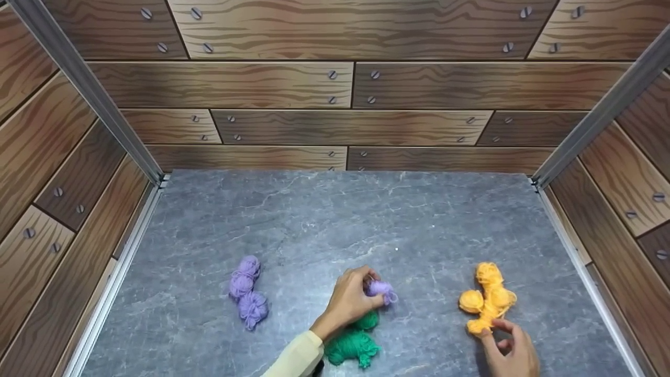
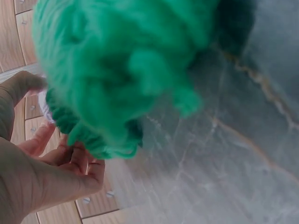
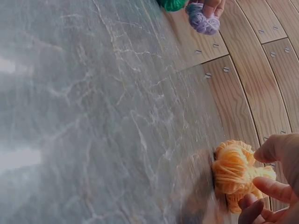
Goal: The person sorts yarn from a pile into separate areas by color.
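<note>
One slack pinch could drop purple yarn [image 1: 380, 291] our left fingers [image 1: 373, 301] hold beyond green yarn [image 1: 352, 346]; right fingers [image 1: 491, 344], grip unclear.

From the tabletop's [image 1: 340, 225] middle, room to pass spans 10 to 2 o'clock, up to the plank wall [image 1: 350, 86]. The purple yarn pile [image 1: 248, 293] blocks toward 9, yellow yarn [image 1: 492, 298] toward 3; the left hand [image 1: 348, 298] and green yarn [image 1: 352, 346] obstruct 6.
</note>
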`<state>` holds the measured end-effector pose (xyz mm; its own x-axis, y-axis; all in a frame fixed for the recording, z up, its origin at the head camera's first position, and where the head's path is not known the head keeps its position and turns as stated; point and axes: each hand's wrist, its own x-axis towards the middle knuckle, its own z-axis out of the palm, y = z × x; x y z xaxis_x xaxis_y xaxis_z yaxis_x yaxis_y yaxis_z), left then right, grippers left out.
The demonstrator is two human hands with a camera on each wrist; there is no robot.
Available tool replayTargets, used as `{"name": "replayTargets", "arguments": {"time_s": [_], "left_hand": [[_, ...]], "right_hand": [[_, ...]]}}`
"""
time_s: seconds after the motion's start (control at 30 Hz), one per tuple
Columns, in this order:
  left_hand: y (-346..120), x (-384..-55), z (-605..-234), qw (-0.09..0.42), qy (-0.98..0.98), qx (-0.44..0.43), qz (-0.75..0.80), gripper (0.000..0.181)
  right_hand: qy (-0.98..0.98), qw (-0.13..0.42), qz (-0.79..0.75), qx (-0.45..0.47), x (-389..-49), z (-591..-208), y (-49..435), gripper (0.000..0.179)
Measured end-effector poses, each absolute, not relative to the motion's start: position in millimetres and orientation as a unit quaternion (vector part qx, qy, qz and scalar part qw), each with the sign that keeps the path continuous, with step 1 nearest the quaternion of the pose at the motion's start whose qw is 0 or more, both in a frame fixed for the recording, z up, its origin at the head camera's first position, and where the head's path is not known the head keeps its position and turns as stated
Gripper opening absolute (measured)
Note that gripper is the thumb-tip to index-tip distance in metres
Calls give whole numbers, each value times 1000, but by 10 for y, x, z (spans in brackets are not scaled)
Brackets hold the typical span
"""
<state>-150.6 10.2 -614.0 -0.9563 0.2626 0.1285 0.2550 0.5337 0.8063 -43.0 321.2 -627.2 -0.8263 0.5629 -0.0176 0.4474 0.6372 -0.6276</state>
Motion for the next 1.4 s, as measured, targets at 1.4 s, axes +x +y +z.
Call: {"name": "replayTargets", "arguments": {"time_s": [1.4], "left_hand": [[-512, -1522, -5929, -118, 837, 69, 530, 26]], "right_hand": [[-854, 192, 444, -192, -476, -6136, 2694, 11]]}}
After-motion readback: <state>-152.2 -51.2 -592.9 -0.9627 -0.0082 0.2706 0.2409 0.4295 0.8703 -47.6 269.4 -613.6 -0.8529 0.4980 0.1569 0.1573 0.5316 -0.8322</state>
